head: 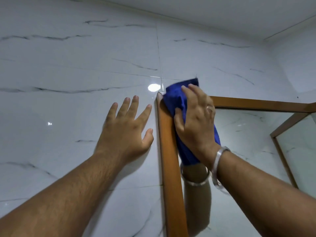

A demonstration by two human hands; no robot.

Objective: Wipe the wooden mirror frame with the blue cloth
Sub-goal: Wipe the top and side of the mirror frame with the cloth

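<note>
The wall (68, 65) behind both hands was clad in large glossy white tiles veined with thin grey-black streaks. A vertical grout line (158, 48) ran down just above the gap between the hands, and a horizontal one crossed it a little above the fingertips. A round glare of light (154, 87) shone on the tile between the two hands. Above and to the right, a plain white ceiling (222, 11) met the wall, and a side wall (299, 65) turned the corner right of the right hand.
</note>
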